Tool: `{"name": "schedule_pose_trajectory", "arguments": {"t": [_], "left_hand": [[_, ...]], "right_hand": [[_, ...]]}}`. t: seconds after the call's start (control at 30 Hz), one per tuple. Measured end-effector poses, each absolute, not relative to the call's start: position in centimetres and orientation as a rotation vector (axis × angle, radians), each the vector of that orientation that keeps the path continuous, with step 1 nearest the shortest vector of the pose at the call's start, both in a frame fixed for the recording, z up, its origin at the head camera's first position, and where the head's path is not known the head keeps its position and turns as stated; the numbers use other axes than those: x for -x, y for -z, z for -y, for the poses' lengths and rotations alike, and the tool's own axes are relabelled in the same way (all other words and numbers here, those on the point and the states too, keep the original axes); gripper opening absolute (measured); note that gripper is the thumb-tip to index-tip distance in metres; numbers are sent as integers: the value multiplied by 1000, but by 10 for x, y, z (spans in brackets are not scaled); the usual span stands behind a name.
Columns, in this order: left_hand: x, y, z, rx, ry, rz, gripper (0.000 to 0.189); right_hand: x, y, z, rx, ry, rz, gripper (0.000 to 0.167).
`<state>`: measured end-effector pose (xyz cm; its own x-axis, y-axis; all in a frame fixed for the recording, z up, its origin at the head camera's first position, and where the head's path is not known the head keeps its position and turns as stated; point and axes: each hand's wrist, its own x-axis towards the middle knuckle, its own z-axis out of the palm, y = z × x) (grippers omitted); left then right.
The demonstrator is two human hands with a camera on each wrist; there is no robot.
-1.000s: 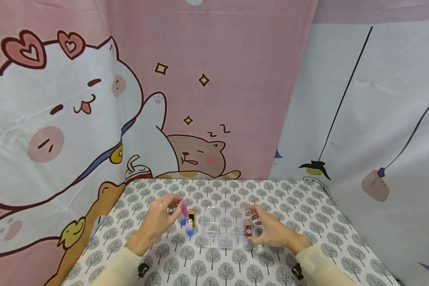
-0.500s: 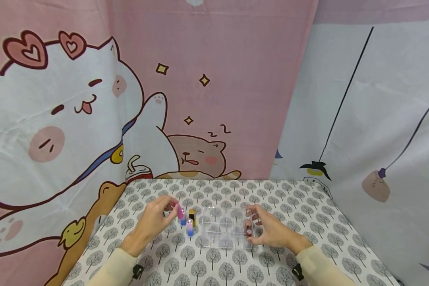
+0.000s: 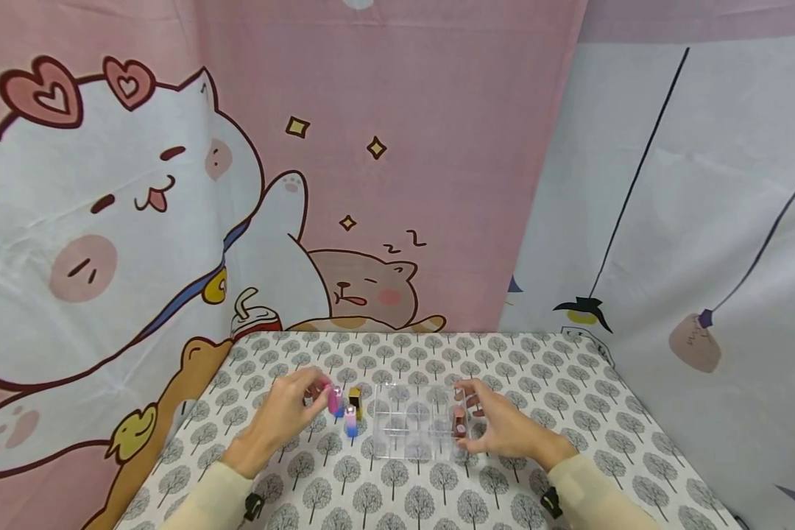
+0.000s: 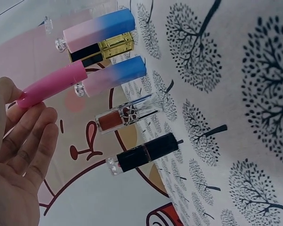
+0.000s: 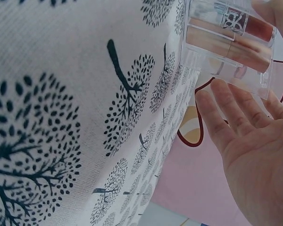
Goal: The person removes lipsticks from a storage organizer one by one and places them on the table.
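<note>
My left hand (image 3: 286,405) pinches a bright pink lipstick tube (image 4: 56,84) between thumb and fingers, held tilted beside the pink-to-blue tubes. One pink-to-blue lipstick (image 4: 99,30) stands in front with a black-and-gold lipstick (image 4: 85,52) behind it. Another pink-to-blue lipstick (image 4: 115,77), a clear lip gloss tube (image 4: 111,121) with reddish-brown colour and a black tube (image 4: 148,154) stand close by. Over on the right, my right hand (image 3: 503,425) grips the side of a clear compartmented organizer (image 3: 404,458), thumb and fingers spread around its edge. A dark red tube (image 5: 259,29) and a peach-coloured tube (image 5: 250,55) stand inside it.
A tree-patterned cloth (image 3: 424,500) covers the table. Behind the table hangs a pink cartoon curtain (image 3: 464,184), with a whitish curtain (image 3: 636,184) at the right.
My left hand has drawn back slightly left and then lowered the pink tube next to the standing lipsticks. My right hand stays at the organizer.
</note>
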<state>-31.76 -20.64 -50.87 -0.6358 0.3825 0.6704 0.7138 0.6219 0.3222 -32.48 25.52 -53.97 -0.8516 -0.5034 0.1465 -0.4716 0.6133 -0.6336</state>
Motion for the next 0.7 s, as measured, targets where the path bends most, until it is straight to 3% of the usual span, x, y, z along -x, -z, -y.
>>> {"name": "schedule_pose_trajectory", "arguments": {"t": [0.7], "left_hand": [[318,526,205,862,801,2497,8]], "right_hand": [[326,541,-256,845,1063,-2783,113]]}}
